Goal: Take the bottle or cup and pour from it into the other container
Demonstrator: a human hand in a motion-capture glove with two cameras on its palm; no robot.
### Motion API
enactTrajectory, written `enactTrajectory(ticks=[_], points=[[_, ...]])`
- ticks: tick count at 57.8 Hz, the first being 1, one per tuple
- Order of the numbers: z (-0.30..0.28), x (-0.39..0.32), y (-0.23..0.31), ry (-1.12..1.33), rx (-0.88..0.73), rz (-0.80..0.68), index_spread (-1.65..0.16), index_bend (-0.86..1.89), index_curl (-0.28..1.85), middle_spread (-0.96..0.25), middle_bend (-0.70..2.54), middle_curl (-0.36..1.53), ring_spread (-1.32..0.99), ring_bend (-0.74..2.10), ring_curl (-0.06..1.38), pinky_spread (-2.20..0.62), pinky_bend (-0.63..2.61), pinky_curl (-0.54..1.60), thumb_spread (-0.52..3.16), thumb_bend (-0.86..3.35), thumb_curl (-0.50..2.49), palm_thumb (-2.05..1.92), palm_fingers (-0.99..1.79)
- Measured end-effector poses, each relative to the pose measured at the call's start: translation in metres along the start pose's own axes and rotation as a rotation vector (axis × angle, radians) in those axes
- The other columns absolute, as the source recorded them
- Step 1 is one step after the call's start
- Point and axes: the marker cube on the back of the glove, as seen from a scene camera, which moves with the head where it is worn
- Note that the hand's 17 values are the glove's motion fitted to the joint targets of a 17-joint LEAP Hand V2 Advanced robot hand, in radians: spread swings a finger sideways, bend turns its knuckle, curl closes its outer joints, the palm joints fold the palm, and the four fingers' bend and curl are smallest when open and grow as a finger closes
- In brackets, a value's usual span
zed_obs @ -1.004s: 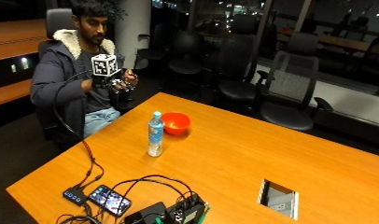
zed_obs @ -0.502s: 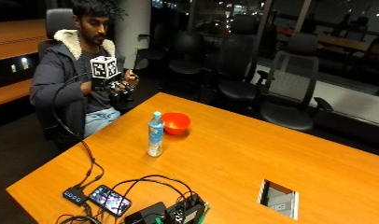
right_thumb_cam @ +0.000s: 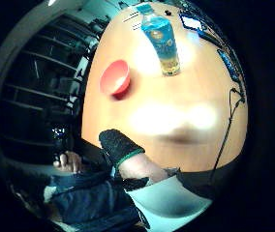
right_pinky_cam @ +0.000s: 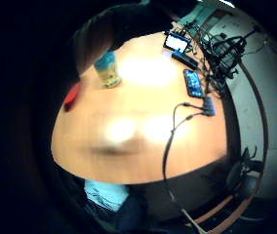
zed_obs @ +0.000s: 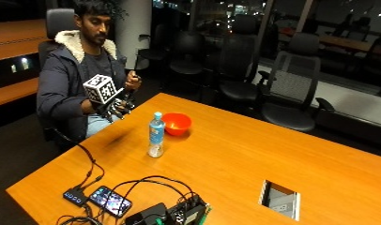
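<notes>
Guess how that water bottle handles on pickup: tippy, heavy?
The bottle stands tall and narrow on the table, so a sideways nudge would probably tip it. It looks only partly filled, liquid low, so likely lightish. Its clear, smooth plastic may be a bit slippery. The bowl beside it sits close enough to get bumped.

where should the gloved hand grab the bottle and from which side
Probably round the mid-body of the bottle, coming from the person's side of the table. It stands upright and capped, tall and narrow, with the bowl close behind it, so that near side is free. The right hand hovers at the table edge, holding nothing.
</notes>
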Motion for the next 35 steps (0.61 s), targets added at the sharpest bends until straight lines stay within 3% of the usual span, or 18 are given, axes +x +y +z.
enactTrajectory(ticks=[3, 13, 24, 35], points=[[0.009, 0.008, -0.008, -0.058, -0.058, -0.046, -0.29, 0.14, 0.25, 0.15, 0.19, 0.27, 0.23, 0.25, 0.23, 0.38, 0.69, 0.28, 0.85, -0.03, 0.34, 0.2, 0.04], [0.04, 0.025, -0.049, -0.278, -0.067, 0.003, -0.27, 0.15, 0.25, 0.17, 0.19, 0.28, 0.23, 0.25, 0.24, 0.38, 0.7, 0.28, 0.83, -0.03, 0.35, 0.23, 0.03], [0.068, 0.025, -0.105, -0.737, -0.055, 0.053, -0.25, 0.16, 0.26, 0.17, 0.2, 0.3, 0.23, 0.25, 0.25, 0.38, 0.68, 0.27, 0.82, -0.03, 0.36, 0.28, 0.06], [0.089, 0.011, -0.136, -1.032, -0.096, 0.018, -0.24, 0.17, 0.28, 0.13, 0.22, 0.32, 0.23, 0.25, 0.25, 0.37, 0.63, 0.25, 0.8, -0.03, 0.37, 0.34, 0.13]])
